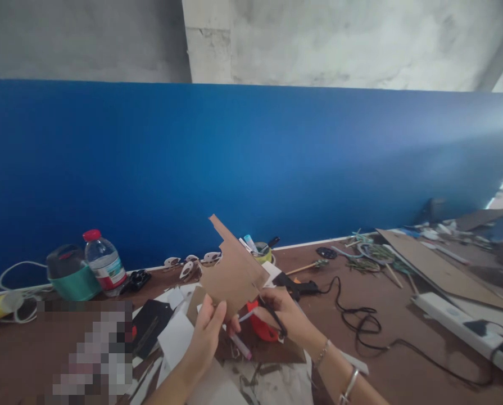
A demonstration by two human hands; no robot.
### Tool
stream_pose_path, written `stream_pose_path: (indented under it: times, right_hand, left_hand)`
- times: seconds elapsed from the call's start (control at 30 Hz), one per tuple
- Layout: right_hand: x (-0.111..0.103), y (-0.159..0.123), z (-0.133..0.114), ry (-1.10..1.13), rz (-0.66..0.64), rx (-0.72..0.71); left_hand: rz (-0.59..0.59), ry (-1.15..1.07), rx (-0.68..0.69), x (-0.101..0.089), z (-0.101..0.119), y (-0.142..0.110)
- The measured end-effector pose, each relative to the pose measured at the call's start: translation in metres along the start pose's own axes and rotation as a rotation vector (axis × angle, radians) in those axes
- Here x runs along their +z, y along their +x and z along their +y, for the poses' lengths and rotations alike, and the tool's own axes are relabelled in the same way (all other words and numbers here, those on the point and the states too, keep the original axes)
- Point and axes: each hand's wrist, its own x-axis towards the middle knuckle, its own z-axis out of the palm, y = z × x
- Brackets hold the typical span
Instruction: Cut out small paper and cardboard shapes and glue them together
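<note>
- Brown cardboard was up in the air in the middle, over the tabletop, with the messy bits under it.
- My left hand pinched its bottom edge, thumb on the near side.
- My right hand was curled around what looked like dark scissors, close to the low right edge. I could not tell if the blades were apart.
- Done, as far as I saw: a round bite was gone from the left side, and a thin strip poked up at the top.
- Left, I guessed: the wide middle part was in one piece, so the cutting looked only partway along.
- Below my hands I saw a red round thing and a pink-tipped pen.
- White paper lay by my left hand, and a black glue gun lay past my right.
</note>
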Motion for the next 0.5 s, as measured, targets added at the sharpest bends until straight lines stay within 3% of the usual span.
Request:
stream_pose_path:
  times: [0.13,0.5]
  right_hand:
    - [-0.0004,0.0006,0.0,-0.04,0.0,-0.062]
    - [0.0086,0.0017,-0.0022,-0.027,0.083,-0.067]
  left_hand:
    - [-0.005,-0.043,-0.009,0.002,-0.0002,-0.0012]
    - [0.032,-0.102,-0.059,0.0036,0.0004,-0.0015]
